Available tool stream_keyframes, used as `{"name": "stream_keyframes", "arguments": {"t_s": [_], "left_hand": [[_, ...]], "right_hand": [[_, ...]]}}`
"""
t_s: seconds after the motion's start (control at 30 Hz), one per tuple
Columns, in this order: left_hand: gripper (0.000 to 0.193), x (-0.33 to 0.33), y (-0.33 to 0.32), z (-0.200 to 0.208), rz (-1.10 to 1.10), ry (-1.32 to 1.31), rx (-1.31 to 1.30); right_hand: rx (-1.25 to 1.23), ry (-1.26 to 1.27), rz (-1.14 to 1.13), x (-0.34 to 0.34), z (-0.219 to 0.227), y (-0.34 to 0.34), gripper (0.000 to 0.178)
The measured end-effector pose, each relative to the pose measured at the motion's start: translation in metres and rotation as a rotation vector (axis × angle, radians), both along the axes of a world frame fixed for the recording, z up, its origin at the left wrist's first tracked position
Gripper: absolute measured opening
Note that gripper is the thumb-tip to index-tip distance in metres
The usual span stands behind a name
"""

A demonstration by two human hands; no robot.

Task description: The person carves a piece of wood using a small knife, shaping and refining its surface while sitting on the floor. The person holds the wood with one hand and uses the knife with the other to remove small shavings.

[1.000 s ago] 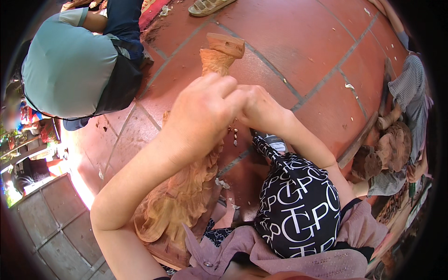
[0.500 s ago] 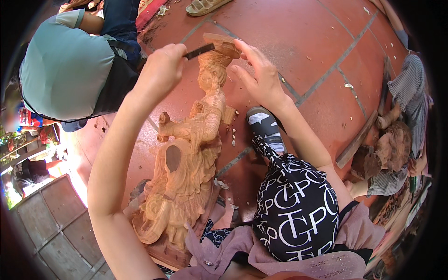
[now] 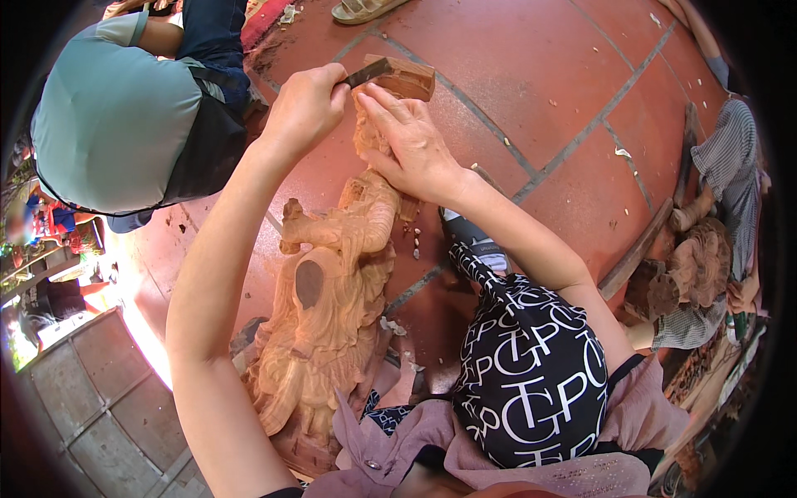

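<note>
A tall carved wooden statue (image 3: pixel 332 332) of a robed figure stands tilted in front of me, with an uncut wood block (image 3: pixel 413 81) above its head. My left hand (image 3: pixel 307 104) is closed around a dark, flat, narrow tool (image 3: pixel 369 72); its working end reaches the top of the head by the block. I cannot make out the tool's exact kind. Fingers stretched out, my right hand (image 3: pixel 415 148) rests against the statue's head just below the tool. It covers most of the carved face and neck.
A person in a pale green shirt (image 3: pixel 116 116) sits close on the left. At right, another person handles a brown wood carving (image 3: pixel 701 261) beside a long wooden bar (image 3: pixel 639 249). Black patterned cloth (image 3: pixel 531 373) covers my knee. Wood chips dot the red tile floor (image 3: pixel 573 124).
My right hand has moved left and down from beside the block onto the statue's head. My left hand has shifted slightly right with the tool, whose tip now sits higher.
</note>
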State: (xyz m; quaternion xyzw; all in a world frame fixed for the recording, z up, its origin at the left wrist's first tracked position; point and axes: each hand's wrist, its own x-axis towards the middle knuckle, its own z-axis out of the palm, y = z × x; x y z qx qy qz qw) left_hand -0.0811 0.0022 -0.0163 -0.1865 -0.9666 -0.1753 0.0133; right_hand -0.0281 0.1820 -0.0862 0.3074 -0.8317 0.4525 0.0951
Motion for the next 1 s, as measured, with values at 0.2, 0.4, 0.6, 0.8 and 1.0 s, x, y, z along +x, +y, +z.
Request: {"name": "stream_keyframes", "arguments": {"t_s": [0.2, 0.4, 0.6, 0.8, 1.0], "left_hand": [[0.016, 0.001, 0.003, -0.005, 0.066, -0.093, 0.085], [0.014, 0.003, -0.011, -0.002, 0.112, -0.124, 0.002], [0.013, 0.006, -0.009, -0.019, 0.073, -0.093, 0.087], [0.009, 0.01, -0.028, -0.02, 0.142, 0.019, -0.192], [0.011, 0.023, -0.007, -0.012, 0.016, 0.077, 0.002]], "right_hand": [[-0.05, 0.073, -0.027, 0.002, -0.01, 0.001, 0.058], [-0.046, 0.072, -0.02, 0.003, -0.01, 0.004, 0.057], [-0.046, 0.084, -0.065, 0.0, -0.007, -0.001, 0.062], [0.005, 0.081, -0.032, -0.003, -0.01, 0.001, 0.065], [0.0, 0.05, -0.07, -0.004, -0.005, 0.0, 0.067]]}}
